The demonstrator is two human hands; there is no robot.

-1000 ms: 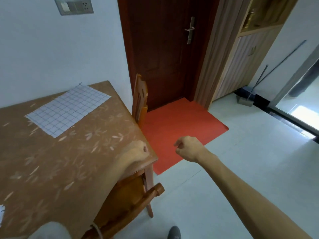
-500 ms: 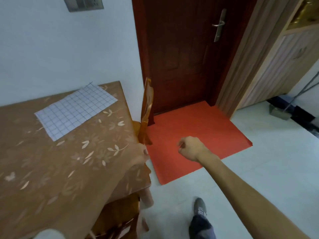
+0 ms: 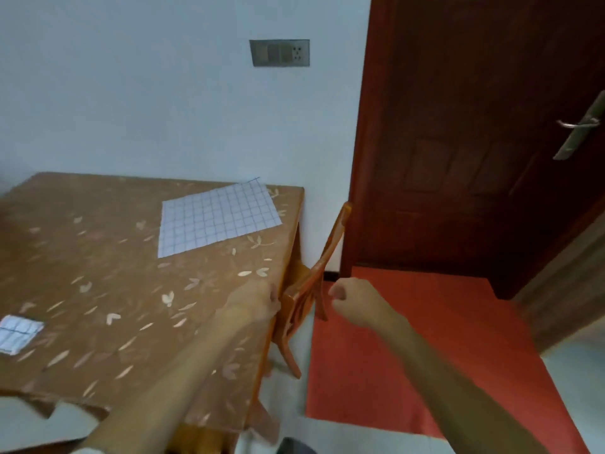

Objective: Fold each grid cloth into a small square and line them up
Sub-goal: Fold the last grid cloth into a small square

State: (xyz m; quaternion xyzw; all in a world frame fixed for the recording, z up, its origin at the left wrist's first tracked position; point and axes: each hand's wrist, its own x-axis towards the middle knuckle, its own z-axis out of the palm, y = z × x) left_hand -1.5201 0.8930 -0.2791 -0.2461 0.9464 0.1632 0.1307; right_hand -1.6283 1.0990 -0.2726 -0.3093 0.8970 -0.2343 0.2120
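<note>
A white cloth with a blue grid [image 3: 216, 219] lies spread flat near the far right corner of the brown leaf-patterned table [image 3: 98, 273]. A second grid cloth [image 3: 16, 332], folded small, rests at the table's left edge. My left hand [image 3: 258, 301] is a closed fist over the table's right edge, holding nothing. My right hand [image 3: 355, 303] is also curled shut and empty, hovering beyond the table beside the chair back. Both hands are well short of the spread cloth.
An orange wooden chair [image 3: 314, 280] is tucked against the table's right side. Behind it stand a dark red door [image 3: 474, 142] and a red floor mat [image 3: 409, 355]. A switch plate [image 3: 280, 53] is on the white wall.
The view has swung left, bringing more of the table and the folded cloth into sight. Both fists keep about the same pose near the table's right edge.
</note>
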